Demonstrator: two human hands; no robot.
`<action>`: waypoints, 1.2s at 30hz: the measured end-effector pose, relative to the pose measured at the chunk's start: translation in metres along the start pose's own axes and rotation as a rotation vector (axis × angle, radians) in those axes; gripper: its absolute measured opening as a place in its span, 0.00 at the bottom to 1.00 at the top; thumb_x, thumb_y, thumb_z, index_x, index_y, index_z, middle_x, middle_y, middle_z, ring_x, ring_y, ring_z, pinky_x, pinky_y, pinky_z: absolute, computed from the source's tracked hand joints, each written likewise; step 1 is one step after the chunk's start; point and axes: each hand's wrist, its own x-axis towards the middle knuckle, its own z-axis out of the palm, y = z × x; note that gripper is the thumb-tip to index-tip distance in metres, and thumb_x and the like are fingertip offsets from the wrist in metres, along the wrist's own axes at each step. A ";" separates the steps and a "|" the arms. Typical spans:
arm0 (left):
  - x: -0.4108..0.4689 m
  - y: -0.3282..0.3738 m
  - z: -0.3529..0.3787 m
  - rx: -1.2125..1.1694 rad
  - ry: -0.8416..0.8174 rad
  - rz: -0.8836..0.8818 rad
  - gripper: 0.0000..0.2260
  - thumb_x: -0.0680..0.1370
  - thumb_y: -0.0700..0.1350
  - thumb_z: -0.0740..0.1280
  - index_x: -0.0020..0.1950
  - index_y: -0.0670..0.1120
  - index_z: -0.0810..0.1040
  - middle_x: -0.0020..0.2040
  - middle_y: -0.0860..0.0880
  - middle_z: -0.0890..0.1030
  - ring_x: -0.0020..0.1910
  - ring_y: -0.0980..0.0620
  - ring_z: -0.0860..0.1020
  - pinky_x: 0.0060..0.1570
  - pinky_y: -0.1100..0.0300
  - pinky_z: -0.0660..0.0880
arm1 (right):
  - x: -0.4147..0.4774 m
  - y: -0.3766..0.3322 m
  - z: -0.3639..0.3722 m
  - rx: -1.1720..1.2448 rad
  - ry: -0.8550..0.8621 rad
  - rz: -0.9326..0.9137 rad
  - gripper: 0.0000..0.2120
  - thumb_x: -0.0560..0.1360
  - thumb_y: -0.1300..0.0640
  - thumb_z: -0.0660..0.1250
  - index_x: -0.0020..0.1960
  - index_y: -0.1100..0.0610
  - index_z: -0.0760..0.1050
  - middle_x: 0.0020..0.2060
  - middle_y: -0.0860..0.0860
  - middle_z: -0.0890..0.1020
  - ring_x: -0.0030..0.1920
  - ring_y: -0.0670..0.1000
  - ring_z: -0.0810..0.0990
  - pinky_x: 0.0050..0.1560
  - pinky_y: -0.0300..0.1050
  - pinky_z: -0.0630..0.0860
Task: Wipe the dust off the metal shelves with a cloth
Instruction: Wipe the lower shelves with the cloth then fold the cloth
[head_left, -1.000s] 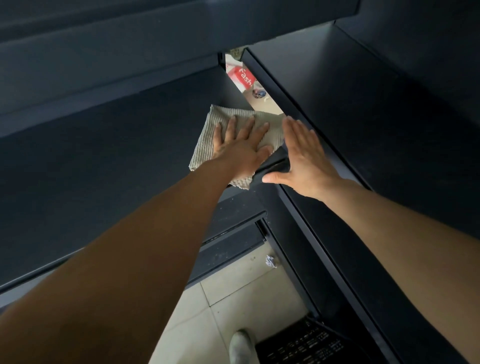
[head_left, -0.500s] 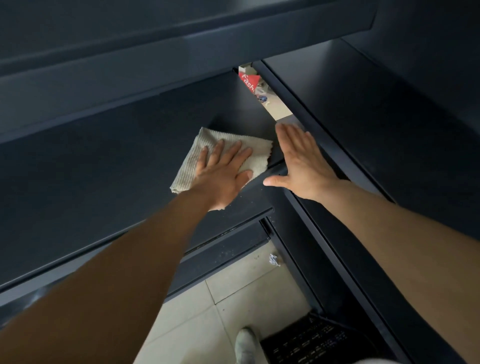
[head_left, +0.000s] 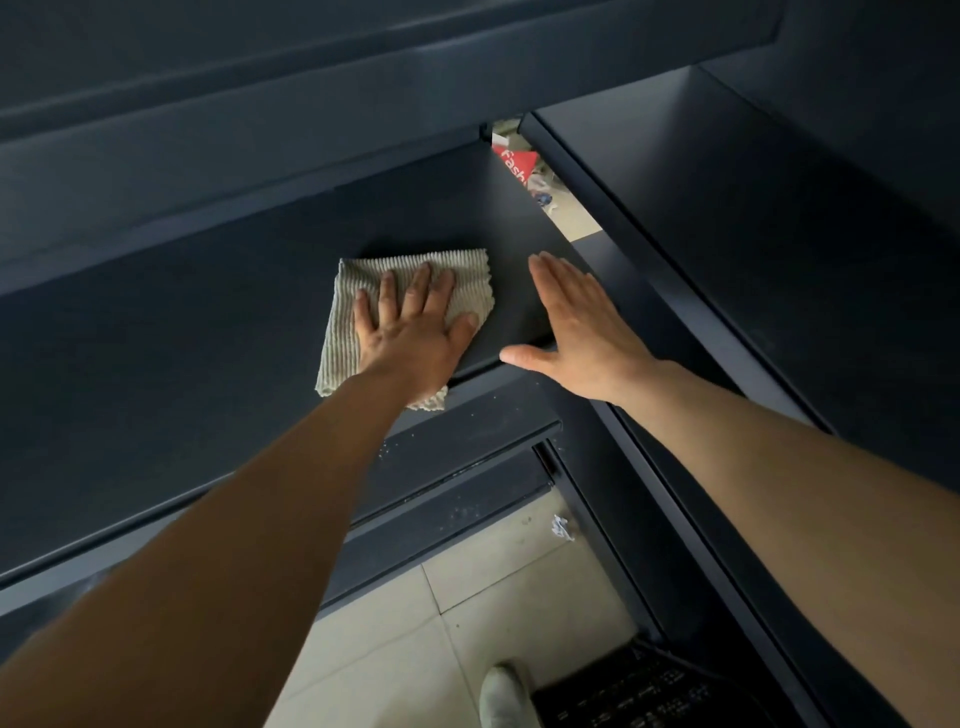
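Observation:
A folded grey ribbed cloth (head_left: 467, 275) lies flat on the dark metal shelf (head_left: 182, 338), near its right front corner. My left hand (head_left: 410, 332) presses down on the cloth with fingers spread and straight. My right hand (head_left: 576, 327) rests flat with straight fingers on the shelf's right end, thumb stretched out along the front edge, just right of the cloth and not touching it. A second dark shelf (head_left: 753, 218) runs off to the right at an angle.
Lower shelves (head_left: 467, 431) step out below, speckled with pale dust crumbs. Beneath them are beige floor tiles (head_left: 415, 639), a scrap of paper (head_left: 561, 527), a white shoe (head_left: 501, 699) and a black mat (head_left: 623, 691). A red package (head_left: 514, 161) shows through the gap between shelves.
My left hand has slid the cloth leftward and toward me along the shelf, away from the right end. My right hand has stayed at the shelf's right corner.

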 end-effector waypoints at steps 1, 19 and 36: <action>0.004 0.002 0.000 0.001 0.002 -0.002 0.27 0.78 0.61 0.45 0.75 0.57 0.41 0.76 0.55 0.41 0.74 0.46 0.37 0.70 0.43 0.34 | 0.003 0.002 0.000 0.002 -0.001 -0.003 0.48 0.74 0.36 0.62 0.78 0.59 0.39 0.78 0.55 0.44 0.78 0.53 0.43 0.76 0.48 0.42; 0.086 0.082 -0.001 0.010 -0.019 0.222 0.24 0.79 0.61 0.45 0.74 0.59 0.43 0.77 0.54 0.44 0.74 0.46 0.37 0.70 0.43 0.33 | 0.024 0.048 -0.019 0.047 -0.004 -0.015 0.62 0.65 0.34 0.72 0.76 0.58 0.31 0.77 0.53 0.37 0.77 0.50 0.36 0.71 0.42 0.35; -0.014 0.020 -0.016 -0.572 -0.047 0.407 0.20 0.79 0.48 0.59 0.71 0.53 0.63 0.73 0.54 0.61 0.74 0.53 0.53 0.72 0.58 0.46 | -0.014 0.003 -0.020 0.071 -0.113 0.042 0.53 0.70 0.47 0.71 0.77 0.50 0.33 0.77 0.50 0.35 0.76 0.51 0.33 0.75 0.51 0.35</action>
